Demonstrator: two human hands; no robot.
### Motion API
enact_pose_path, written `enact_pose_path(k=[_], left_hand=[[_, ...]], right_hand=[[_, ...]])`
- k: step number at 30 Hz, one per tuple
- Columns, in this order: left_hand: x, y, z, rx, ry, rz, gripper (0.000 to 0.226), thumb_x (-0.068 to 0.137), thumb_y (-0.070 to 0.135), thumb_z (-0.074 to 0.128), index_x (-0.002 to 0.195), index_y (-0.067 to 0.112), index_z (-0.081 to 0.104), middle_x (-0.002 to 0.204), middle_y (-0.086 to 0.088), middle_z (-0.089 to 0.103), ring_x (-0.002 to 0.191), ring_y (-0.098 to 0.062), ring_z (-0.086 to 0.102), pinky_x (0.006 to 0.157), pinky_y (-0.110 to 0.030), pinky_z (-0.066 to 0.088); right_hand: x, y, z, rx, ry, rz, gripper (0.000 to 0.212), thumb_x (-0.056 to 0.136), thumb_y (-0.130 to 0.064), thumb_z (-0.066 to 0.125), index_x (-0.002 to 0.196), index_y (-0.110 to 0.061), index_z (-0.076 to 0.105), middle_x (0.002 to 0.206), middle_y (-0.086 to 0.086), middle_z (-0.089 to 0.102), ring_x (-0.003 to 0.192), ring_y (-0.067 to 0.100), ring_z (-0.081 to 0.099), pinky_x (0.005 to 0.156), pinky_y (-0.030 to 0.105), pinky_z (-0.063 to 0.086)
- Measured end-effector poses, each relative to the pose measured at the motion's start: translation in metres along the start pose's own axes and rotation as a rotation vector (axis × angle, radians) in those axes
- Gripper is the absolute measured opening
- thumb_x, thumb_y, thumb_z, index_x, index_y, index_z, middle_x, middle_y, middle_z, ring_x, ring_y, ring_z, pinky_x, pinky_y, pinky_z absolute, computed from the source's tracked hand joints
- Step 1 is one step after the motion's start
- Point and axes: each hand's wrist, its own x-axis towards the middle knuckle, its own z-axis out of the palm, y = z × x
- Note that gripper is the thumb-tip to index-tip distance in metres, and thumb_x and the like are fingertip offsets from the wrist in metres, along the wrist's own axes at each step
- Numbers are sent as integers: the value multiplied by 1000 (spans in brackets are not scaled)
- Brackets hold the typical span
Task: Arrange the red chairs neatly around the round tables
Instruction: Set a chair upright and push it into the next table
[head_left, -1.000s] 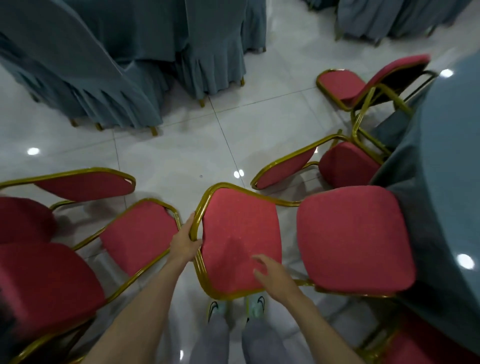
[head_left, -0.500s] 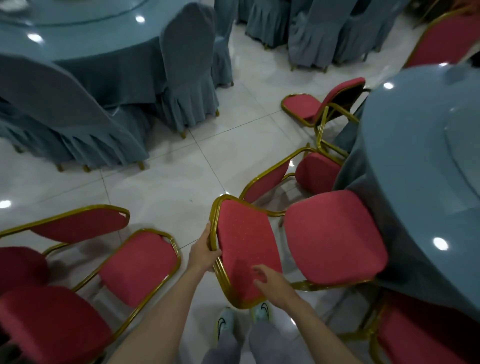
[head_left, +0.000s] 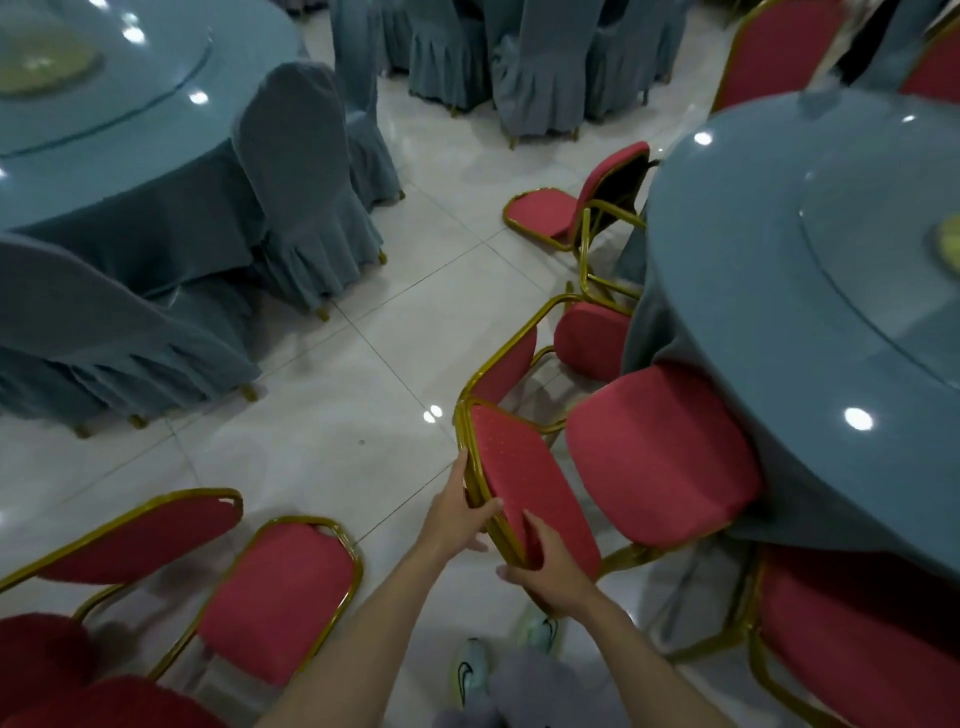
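While in left hand (head_left: 453, 519), right hand (head_left: 551, 567), red chair (head_left: 649, 457) seat-first toward table (head_left: 769, 249).

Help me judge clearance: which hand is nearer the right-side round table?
Right. The right hand grips the red chair's back on the round table's side; the left hand grips its far edge.

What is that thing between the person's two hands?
A red chair's gold-framed backrest, in the head view. The left hand grips its frame edge; the right hand grips its bottom corner.
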Motion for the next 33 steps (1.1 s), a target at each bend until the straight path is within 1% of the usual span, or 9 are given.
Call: enact_pose_path(k=[3,5,8,11,15,20,25,29,33], left_hand=[[19,17,14,114,-46,51,101,86,56,74,157,49,2,113,3,66,83,-19,72,52,-23,56],[29,30,26,148,-70,94,81,90,64,61,154,52,11,115,13,62,93,-11,67,58,-24,59],[43,52,39,281,-6,229,38,109,43,33,141,64,28,131,19,55,116,2,56,102,-27,50],[64,70,48,646,40,391,64,105,6,38,159,36,21,165,-5,22,148,-21,33,112,-27,33],[92,99,61,1116,-69,500,76,99,6,50,158,42,20,171,-4,5,151,-39,19,119,-55,32],[120,112,62,1439,-29,483,48,100,25,57,144,39,44,169,-3,19,156,-37,5,117,-72,4],[151,127,60,1476,-263,525,48,100,18,55,139,45,55,154,7,46,153,-27,23,120,-66,9],[175,140,48,1442,-545,572,66,97,-4,51,145,42,52,154,9,47,149,-25,27,110,-81,13],[178,145,42,1449,-534,686,61,97,-3,49,141,39,58,144,6,58,145,-21,37,117,-74,1]], right_hand=[[2,3,-29,-10,37,29,116,75,-49,85,163,-29,13,164,-5,26,149,19,30,122,49,32],[4,5,-45,-46,50,37,118,79,-44,83,164,-29,3,167,-5,17,153,21,22,124,51,27],[5,9,-67,-91,119,51,115,84,-34,80,164,-28,-3,167,-1,15,153,24,20,124,48,24],[7,15,-96,-54,181,74,105,87,-26,78,164,-27,6,165,2,23,150,23,26,122,43,27],[10,18,-109,-83,129,79,106,86,-22,76,164,-32,4,165,0,23,148,24,29,120,43,32],[15,24,-108,-92,174,97,104,81,-16,67,162,-40,6,162,-2,27,146,25,34,116,43,39],[18,24,-112,-136,164,116,103,79,-11,64,163,-38,9,155,-1,37,141,24,41,113,37,40],[23,15,-110,-168,213,167,99,81,-8,60,163,-37,11,160,-4,34,147,22,35,119,33,33],[22,-7,-85,-150,501,293,82,83,-2,60,154,-37,39,145,-7,53,132,17,53,108,30,46]])
